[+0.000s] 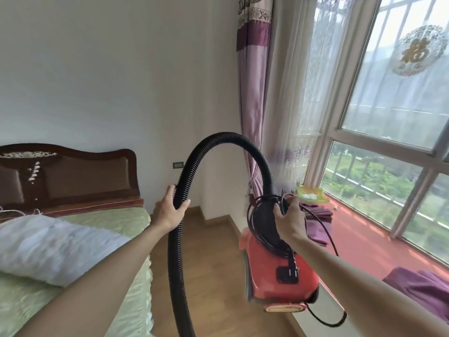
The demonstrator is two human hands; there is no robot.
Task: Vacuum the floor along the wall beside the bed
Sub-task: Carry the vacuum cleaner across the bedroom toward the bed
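Gripping a black ribbed flexible vacuum hose [228, 138] in the left hand [170, 211], fingers and thumb curled fully round it a little below the crest of its arch. Clasping with the right hand [290, 221] the black top of a red plastic canister vacuum cleaner [274, 271], fingers curled over the carrying part and over a thin black power cord [252, 222] looped there, with the black plug [288, 273] hanging against the red shell. Apparently carrying the canister clear of the light wooden plank floor [213, 263], just beside the front edge of the red-topped window ledge [364, 239]; contact with that edge impossible to tell. Up from the canister's top, over to the left, down through the left grip, then almost straight down out of the bottom of the view: free length of hose close to vertical, with the nozzle end hidden below on the left hand's side. Ahead and between the two hands, the strip to be cleaned: floor along the foot of the plain white wall [121, 81], from the far right corner of the bed with a pale green quilted cover [116, 222] across to the corner by the purple and lilac curtain [252, 105]. By judgement nearer the left hand, so best led with the hose once the canister is set down on the floor. Probably calls first for unwinding the cord; a small dark wall socket [178, 164] just right of the dark carved wooden headboard [85, 176]. Narrow lane of floor between the bed's right edge and the ledge's front edge, with little room to swing.
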